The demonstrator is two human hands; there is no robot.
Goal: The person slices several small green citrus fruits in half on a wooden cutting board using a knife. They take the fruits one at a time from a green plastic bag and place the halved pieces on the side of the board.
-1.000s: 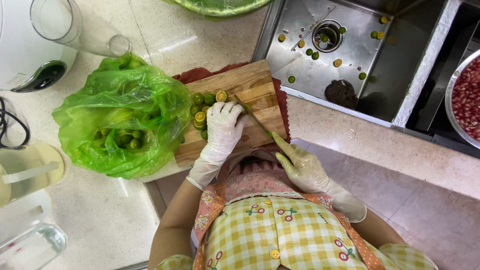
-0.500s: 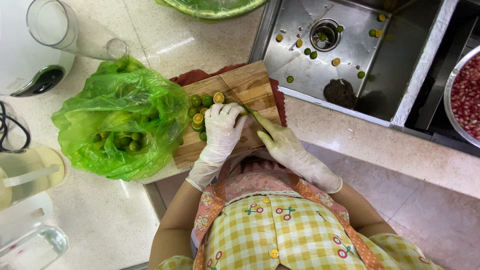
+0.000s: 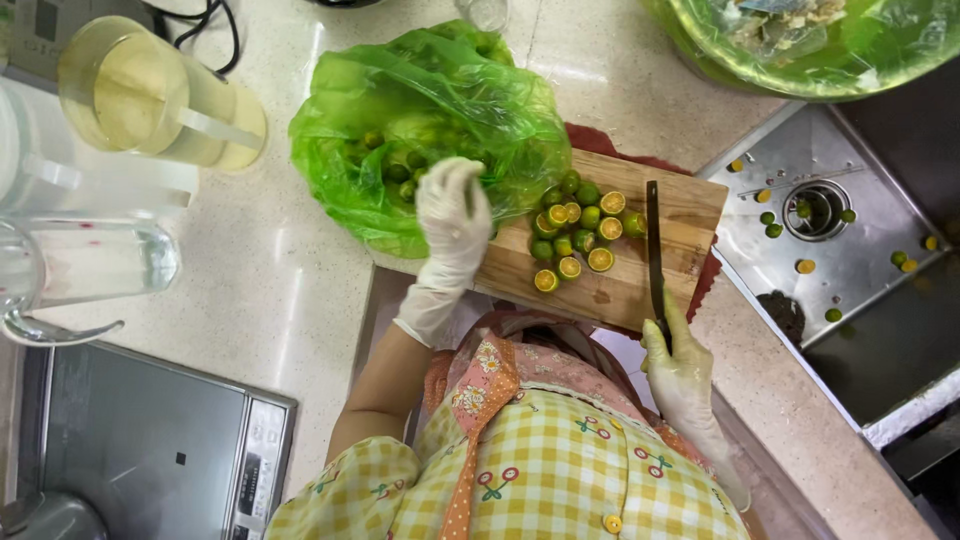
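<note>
Restocking step by the look of it — gloved left hand (image 3: pixel 455 215) spread at the mouth of the green bag (image 3: pixel 420 130) of small limes (image 3: pixel 578 228), right hand (image 3: pixel 678 360) gripping the knife (image 3: pixel 654 250) on the cutting board (image 3: pixel 690 215) — next calling for more fruit beside the halves.

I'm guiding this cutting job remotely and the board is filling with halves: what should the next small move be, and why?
Probably lift one whole fruit out of the green bag onto the cutting board. The left hand is at the bag's opening, the right hand holds the knife flat on the board, and bare board lies beside the blade.
</note>
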